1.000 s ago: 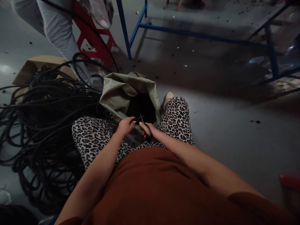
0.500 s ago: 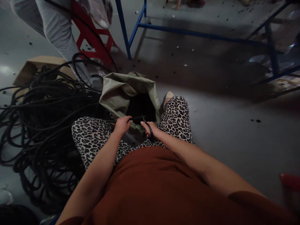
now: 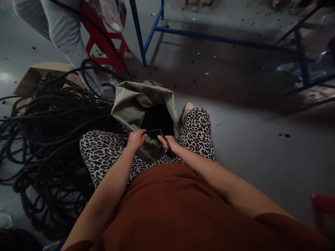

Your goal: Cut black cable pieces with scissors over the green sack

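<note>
Black cord [image 3: 152,131] pokes out past the thumb and forefinger of the person's left hand [image 3: 136,139], which is closed round it. The grip sits a little back from the tip, I'd judge, so that a short length sticks out straight and firm. More cord shows on the other side of that hand, towards the big tangle of black coils [image 3: 52,118] on the floor – heaped there, it seems, to be within easy reach.

The right hand [image 3: 170,141] is curled round the handles of a pair of scissors [image 3: 168,143], blades pointing up and away from the body. From here I can't tell how far the blades stand apart, nor whether they touch the cord's tip or only lie just beside it.

Both hands are over the near rim of an open, pale green sack [image 3: 126,93], its mouth spread wide. It stands between the knees, probably because that keeps it right under the work – its dark inside hides whatever it holds. Behind the coils is a cardboard box [image 3: 34,74], next to another person's grey trouser leg [image 3: 65,38].
</note>
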The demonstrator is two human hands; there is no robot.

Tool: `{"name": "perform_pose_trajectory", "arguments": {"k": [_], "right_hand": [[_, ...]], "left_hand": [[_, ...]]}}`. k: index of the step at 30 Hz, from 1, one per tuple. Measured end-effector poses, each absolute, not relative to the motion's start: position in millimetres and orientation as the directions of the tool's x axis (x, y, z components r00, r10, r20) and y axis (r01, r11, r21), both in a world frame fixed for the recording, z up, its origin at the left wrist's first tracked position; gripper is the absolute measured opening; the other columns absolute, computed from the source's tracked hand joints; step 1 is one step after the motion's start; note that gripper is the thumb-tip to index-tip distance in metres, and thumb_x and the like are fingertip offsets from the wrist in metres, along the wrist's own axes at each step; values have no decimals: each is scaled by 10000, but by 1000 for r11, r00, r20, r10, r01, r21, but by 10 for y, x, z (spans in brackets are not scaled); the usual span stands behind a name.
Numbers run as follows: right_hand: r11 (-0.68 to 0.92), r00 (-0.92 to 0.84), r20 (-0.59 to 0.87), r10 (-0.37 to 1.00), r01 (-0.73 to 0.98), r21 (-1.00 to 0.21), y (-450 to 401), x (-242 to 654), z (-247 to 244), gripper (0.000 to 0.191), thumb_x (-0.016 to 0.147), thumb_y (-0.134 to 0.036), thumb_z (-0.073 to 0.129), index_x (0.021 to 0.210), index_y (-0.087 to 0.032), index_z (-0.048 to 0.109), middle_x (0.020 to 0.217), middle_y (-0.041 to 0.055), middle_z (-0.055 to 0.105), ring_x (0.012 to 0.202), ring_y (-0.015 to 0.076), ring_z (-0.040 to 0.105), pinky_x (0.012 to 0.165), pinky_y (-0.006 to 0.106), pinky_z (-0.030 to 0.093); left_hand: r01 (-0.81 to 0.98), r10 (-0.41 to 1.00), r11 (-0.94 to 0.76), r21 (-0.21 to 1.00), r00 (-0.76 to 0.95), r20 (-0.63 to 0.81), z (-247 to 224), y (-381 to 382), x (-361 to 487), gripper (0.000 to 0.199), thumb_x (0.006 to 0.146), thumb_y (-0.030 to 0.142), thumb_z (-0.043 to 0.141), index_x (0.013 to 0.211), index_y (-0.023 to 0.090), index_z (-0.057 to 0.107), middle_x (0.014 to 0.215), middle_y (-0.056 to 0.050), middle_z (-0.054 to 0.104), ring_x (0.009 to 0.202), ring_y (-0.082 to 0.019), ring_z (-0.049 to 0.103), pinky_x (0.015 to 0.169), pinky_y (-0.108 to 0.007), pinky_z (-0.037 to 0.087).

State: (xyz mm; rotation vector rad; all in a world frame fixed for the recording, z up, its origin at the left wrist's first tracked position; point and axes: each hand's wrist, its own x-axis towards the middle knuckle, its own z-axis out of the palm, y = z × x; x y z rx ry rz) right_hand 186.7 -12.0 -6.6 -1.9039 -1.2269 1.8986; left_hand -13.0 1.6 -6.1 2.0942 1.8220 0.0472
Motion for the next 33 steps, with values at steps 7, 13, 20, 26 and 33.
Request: {"name": "perform_pose_trajectory", "arguments": {"k": [7, 13, 20, 26, 33], "right_hand": [[-696, -278, -782, 557, 357, -623, -162, 1847, 54, 553, 861, -632, 394, 991, -117, 549, 429, -21, 513, 308, 126, 502, 322, 200, 396], [-697, -304, -774, 556, 337, -633, -166, 1828, 70, 532, 862, -619, 413, 988, -120, 549, 451, -23, 517, 332, 117, 507, 352, 204, 428], [-710, -299, -783, 545, 332, -621, -160, 1810, 102, 500, 869, -594, 432, 996, -124, 546, 452, -27, 512, 334, 109, 502, 333, 181, 400], [-711, -297, -776, 557, 312, -630, -152, 1801, 61, 517, 863, -587, 451, 1039, -109, 540, 458, -32, 505, 346, 111, 498, 346, 200, 429], [-718, -266, -787, 557, 322, -617, -126, 1803, 54, 569, 837, -628, 450, 1035, -104, 552, 484, -20, 526, 361, 113, 523, 345, 186, 417]], "left_hand": [[945, 979, -54, 322, 114, -170, -61, 27, -137, 313, 845, 329, 477, 1104, 210, 606, 1075, -58, 665, 1001, -205, 595, 893, -307, 433], [934, 976, -70, 351, 136, -168, -77, 18, -130, 309, 843, 331, 478, 1097, 212, 608, 1066, -55, 665, 1004, -202, 593, 895, -307, 436], [920, 972, -92, 381, 166, -165, -104, 5, -116, 306, 840, 330, 487, 1093, 212, 613, 1055, -57, 669, 995, -202, 597, 900, -316, 437], [909, 966, -108, 403, 192, -175, -93, 5, -96, 301, 834, 326, 500, 1089, 215, 616, 1051, -58, 668, 998, -198, 596, 906, -314, 435], [903, 954, -131, 409, 228, -197, -74, 9, -75, 313, 839, 325, 495, 1104, 204, 610, 1042, -67, 669, 986, -205, 598, 893, -316, 441]]}}
